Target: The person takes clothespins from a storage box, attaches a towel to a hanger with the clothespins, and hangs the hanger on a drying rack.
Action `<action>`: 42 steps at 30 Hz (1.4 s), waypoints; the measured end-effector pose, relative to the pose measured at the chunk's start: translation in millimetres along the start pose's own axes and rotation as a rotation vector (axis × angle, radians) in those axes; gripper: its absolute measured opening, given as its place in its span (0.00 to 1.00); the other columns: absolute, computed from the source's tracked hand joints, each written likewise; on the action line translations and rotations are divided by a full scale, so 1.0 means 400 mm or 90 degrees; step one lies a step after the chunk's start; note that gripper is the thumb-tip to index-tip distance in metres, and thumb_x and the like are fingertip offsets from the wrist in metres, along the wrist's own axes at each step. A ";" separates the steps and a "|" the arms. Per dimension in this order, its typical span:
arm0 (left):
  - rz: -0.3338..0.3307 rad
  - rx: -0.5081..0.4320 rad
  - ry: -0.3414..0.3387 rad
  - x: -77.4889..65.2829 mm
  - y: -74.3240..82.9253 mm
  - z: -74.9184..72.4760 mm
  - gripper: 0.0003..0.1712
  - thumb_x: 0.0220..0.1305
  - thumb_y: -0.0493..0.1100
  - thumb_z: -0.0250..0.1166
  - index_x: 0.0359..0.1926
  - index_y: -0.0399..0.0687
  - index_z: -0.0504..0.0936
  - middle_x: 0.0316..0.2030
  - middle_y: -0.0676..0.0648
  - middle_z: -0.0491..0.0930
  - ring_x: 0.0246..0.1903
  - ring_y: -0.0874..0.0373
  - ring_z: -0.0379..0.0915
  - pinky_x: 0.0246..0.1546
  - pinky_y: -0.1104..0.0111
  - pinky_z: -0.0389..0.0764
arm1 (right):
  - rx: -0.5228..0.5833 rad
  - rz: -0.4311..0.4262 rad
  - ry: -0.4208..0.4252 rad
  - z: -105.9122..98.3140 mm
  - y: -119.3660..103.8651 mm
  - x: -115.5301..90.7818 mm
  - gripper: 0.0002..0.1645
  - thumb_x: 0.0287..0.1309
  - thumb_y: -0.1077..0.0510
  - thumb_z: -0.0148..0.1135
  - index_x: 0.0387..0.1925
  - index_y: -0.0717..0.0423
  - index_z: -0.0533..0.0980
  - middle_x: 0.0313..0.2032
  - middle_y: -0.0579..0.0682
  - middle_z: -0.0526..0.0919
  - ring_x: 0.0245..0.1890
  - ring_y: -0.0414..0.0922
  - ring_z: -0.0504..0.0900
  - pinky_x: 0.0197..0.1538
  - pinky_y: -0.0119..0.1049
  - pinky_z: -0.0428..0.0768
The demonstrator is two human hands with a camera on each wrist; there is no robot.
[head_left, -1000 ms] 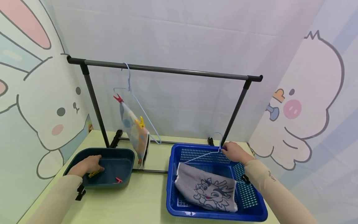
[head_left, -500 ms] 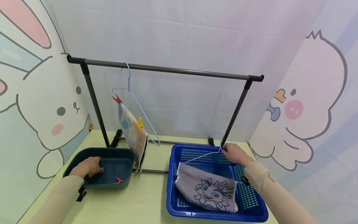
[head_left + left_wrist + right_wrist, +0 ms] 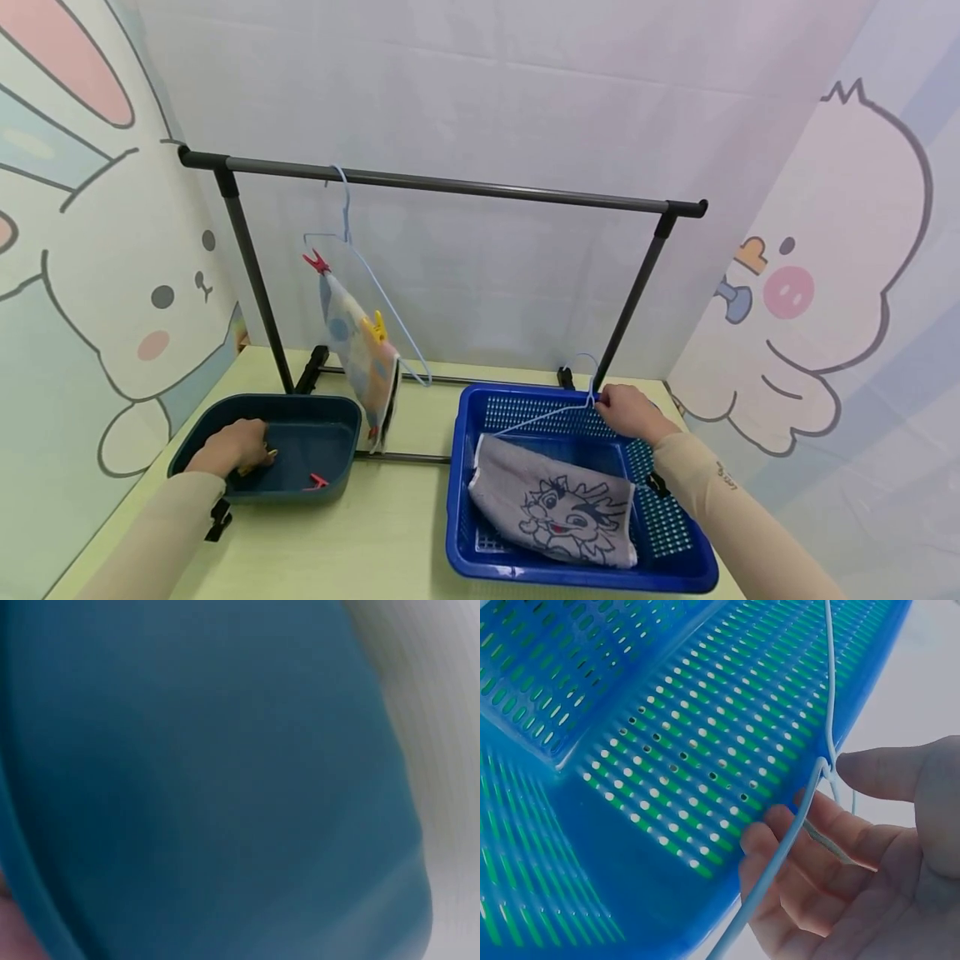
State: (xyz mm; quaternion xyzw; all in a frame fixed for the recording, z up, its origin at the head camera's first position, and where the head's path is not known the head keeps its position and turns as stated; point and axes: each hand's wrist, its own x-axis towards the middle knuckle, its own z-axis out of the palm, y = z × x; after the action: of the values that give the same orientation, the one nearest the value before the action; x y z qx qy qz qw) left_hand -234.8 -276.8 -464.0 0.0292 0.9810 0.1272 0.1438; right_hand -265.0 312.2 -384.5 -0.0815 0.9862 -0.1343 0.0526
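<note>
Left hand [image 3: 234,447] down inside the tub [image 3: 300,454], back of hand up, fingertips low over a yellow clip [image 3: 246,471]. Yellow shows at the fingertips; head view hides the grip itself, so can't tell if the clip is pinched. Left wrist view mostly blurred tub wall, sliver of finger at lower left, no help.

Right hand [image 3: 633,412] at the basket's far rim, pinching the hanger [image 3: 772,870] at its neck, thumb one side, index the other; remaining fingers loosely bent behind the wire in right wrist view. Hook sticks up past the rim. One hanger arm slopes down into the basket [image 3: 453,500] to the upper left corner of the towel [image 3: 555,504]; lower part out of sight. Towel grey, dark cartoon print facing up, lying in the basket.

Loose red clip [image 3: 318,481] in the tub, right of the left hand, apart from it.

Rack [image 3: 480,189] stands behind both containers. Second hanger [image 3: 347,208] hooked on its bar, left part, carrying a patterned cloth [image 3: 352,350] with upper red clip [image 3: 318,263] and upper yellow clip [image 3: 377,327] on its edge. Table [image 3: 390,533] pale green.
</note>
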 end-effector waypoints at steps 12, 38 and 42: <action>-0.003 0.000 0.006 0.004 -0.001 0.006 0.23 0.48 0.41 0.66 0.43 0.29 0.73 0.30 0.40 0.74 0.25 0.52 0.68 0.25 0.56 0.72 | -0.007 0.010 0.012 0.002 -0.004 -0.001 0.11 0.57 0.58 0.51 0.31 0.61 0.76 0.21 0.49 0.74 0.20 0.43 0.70 0.26 0.37 0.72; -0.002 0.013 0.012 0.006 0.004 0.001 0.23 0.49 0.43 0.66 0.41 0.30 0.73 0.29 0.41 0.73 0.26 0.51 0.69 0.25 0.55 0.71 | -0.006 -0.045 -0.025 0.022 0.008 0.006 0.11 0.58 0.62 0.49 0.21 0.55 0.73 0.15 0.46 0.68 0.15 0.41 0.67 0.21 0.34 0.65; 0.000 0.017 0.010 0.008 0.005 0.003 0.21 0.49 0.43 0.66 0.40 0.31 0.73 0.27 0.42 0.73 0.25 0.52 0.68 0.24 0.56 0.71 | 0.009 -0.041 -0.030 0.026 0.009 0.010 0.10 0.58 0.61 0.49 0.24 0.55 0.74 0.15 0.46 0.68 0.16 0.41 0.67 0.22 0.34 0.66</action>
State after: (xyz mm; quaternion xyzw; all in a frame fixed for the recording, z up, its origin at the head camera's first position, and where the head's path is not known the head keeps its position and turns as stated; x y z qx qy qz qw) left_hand -237.3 -274.4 -465.5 0.0298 0.9837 0.1139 0.1357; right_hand -268.3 312.2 -395.8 -0.1161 0.9805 -0.1412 0.0721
